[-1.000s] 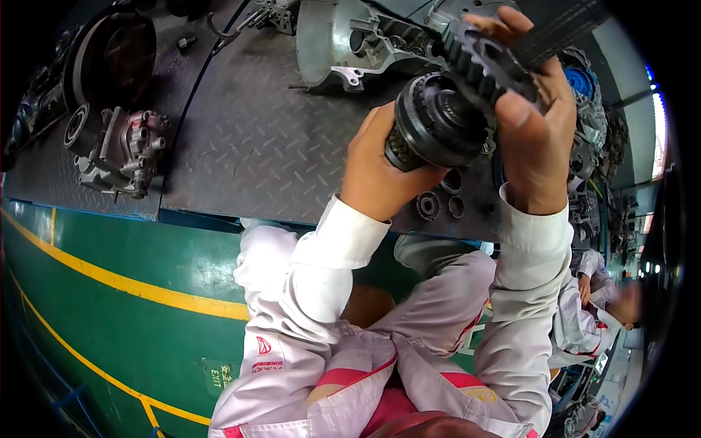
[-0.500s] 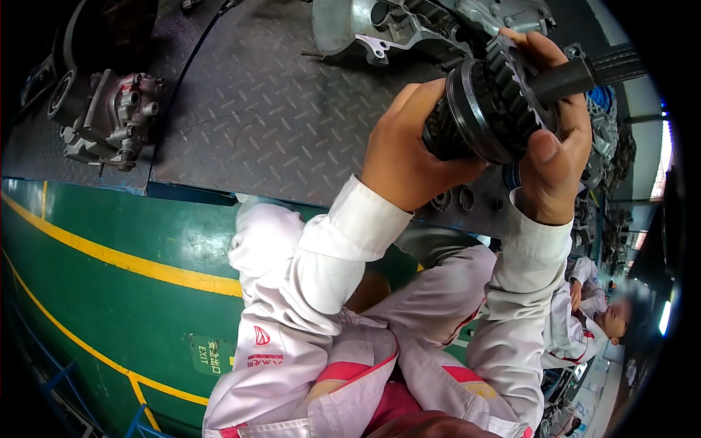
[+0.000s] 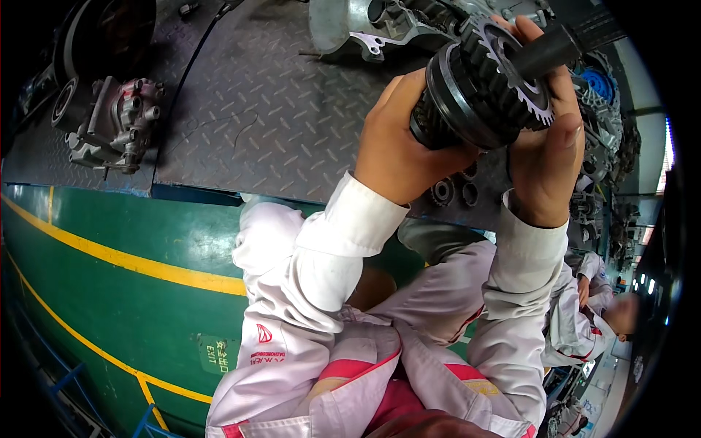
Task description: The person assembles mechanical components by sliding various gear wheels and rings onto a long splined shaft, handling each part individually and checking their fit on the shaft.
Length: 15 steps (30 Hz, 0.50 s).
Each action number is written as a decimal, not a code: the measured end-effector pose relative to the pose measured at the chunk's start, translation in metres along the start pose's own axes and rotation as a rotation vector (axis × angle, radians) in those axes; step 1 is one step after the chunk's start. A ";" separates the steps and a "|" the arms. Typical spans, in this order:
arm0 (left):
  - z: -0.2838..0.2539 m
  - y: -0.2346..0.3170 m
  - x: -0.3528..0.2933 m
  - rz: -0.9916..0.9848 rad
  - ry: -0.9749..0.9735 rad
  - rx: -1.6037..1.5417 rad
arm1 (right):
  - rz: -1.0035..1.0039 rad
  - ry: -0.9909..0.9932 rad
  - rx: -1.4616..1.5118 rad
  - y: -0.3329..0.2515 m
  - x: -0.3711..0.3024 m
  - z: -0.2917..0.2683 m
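A dark gear shaft assembly point(image 3: 504, 80) is held up in front of me over the workbench, tilted toward the upper right. It carries a toothed gear, a smooth metal ring and a splined shaft end. My left hand point(image 3: 405, 146) wraps round its lower left end, below the ring. My right hand point(image 3: 548, 164) cups the gear from the right, its fingers behind the teeth and its thumb near the gear's outer face. Parts of both hands' fingers are hidden behind the assembly.
The diamond-plate bench point(image 3: 277, 139) holds an open metal housing point(image 3: 339, 33) at the back and a small pump-like unit point(image 3: 120, 120) at the left. Loose gear rings point(image 3: 442, 191) lie beneath my hands. Another person point(image 3: 580, 314) in white sits at the right. Below is green floor point(image 3: 139, 314).
The gear shaft assembly has shifted slightly left and up, and its gear face shows more. My right thumb has moved off the gear's edge and sits further to the right.
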<state>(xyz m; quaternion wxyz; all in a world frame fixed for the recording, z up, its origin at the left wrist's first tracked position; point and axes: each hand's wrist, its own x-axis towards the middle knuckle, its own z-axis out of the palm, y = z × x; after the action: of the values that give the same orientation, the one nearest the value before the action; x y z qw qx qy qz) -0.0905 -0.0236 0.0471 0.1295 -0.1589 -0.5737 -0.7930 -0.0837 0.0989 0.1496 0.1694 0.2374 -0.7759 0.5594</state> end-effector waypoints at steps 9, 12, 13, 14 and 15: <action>-0.003 -0.001 -0.001 -0.109 0.009 -0.087 | -0.024 0.017 -0.038 -0.003 0.000 0.009; -0.005 0.000 -0.002 -0.111 -0.017 -0.047 | 0.089 0.165 0.156 -0.024 0.006 0.025; -0.007 0.002 -0.002 -0.105 -0.025 -0.022 | 0.015 0.022 -0.084 -0.019 0.009 0.011; -0.005 0.002 -0.001 -0.102 -0.012 -0.009 | -0.057 -0.116 -0.328 -0.014 0.012 0.003; -0.005 0.001 -0.001 -0.099 -0.012 0.000 | -0.154 -0.044 -0.204 -0.005 0.014 0.003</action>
<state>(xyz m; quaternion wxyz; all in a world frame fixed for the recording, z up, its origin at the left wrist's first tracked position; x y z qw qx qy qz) -0.0897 -0.0280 0.0458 0.0865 -0.1350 -0.5816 -0.7975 -0.0927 0.0917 0.1602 0.2184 0.2900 -0.8118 0.4573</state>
